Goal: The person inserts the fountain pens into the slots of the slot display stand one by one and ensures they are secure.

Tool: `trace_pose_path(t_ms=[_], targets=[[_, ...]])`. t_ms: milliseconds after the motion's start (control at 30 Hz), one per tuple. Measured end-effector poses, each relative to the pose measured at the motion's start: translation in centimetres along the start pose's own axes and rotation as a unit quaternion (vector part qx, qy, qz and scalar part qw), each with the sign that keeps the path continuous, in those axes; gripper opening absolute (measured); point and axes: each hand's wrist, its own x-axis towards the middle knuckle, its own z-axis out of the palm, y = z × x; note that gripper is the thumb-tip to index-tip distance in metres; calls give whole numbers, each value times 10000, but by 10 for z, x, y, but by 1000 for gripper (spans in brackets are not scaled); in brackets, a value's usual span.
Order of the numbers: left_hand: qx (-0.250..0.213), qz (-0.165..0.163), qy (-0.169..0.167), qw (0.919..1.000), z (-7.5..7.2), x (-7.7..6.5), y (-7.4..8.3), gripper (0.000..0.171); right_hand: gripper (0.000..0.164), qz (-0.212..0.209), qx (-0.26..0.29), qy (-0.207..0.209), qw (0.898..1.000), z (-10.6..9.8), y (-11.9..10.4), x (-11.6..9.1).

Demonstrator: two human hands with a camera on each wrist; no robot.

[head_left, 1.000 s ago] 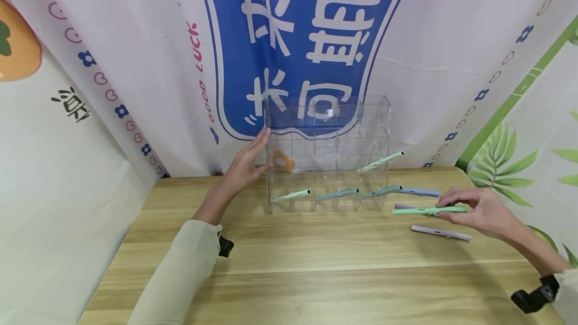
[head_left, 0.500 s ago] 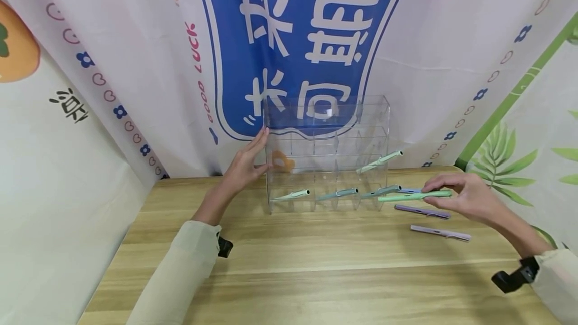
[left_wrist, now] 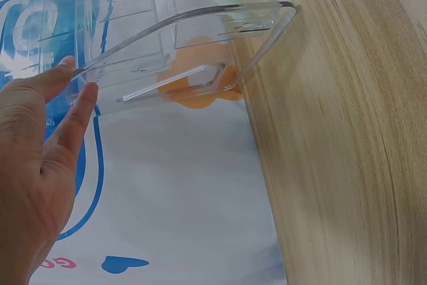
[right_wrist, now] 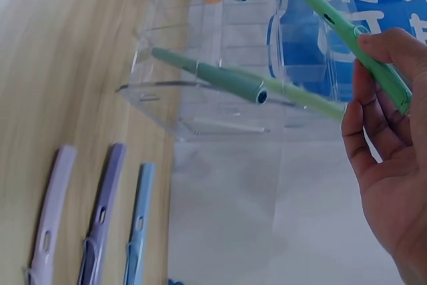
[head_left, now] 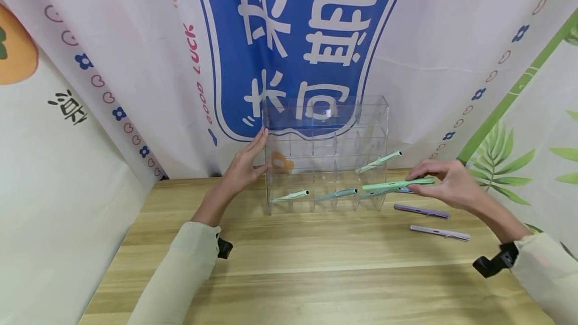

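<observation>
R hand pinches slim bright-grn pen by right end of clear plastic rack. L hand, spread, touches left side.

Held pen: we see bright green
Left racked pen: pale mint
Middle racked pen: muted teal
Near right racked pen: teal
Far right racked pen: pale green
Near loose pen: lilac
Middle loose pen: purple
Far loose pen: blue
Rack: clear
Counter: tan, streaked with wood grain
Far curtain: white, we note, with a blue panel and white lettering
</observation>
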Motion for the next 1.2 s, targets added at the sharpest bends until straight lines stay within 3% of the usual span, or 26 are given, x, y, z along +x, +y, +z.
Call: trace_pose_path(t_ms=[200, 433, 633, 1000, 1200], targets=[[-65, -114, -58, 9999, 0, 0, 0, 99, 32, 15, -83, 47, 10000, 6, -6, 14], [-149, -182, -112, 9997, -1, 0, 2, 100, 24, 528, -470, 176, 9973, 14, -13, 28], [-125, -172, -89, 9997, -1, 0, 1, 99, 21, 273, -466, 316, 9980, 22, -14, 40], [-88, -68, -62, 9999, 0, 0, -1, 99, 11, 562, -648, 558, 9948, 41, -17, 58], [-170, -71, -71, 9998, 1, 1, -1, 101, 12, 506, -708, 665, 9940, 52, -18, 69]])
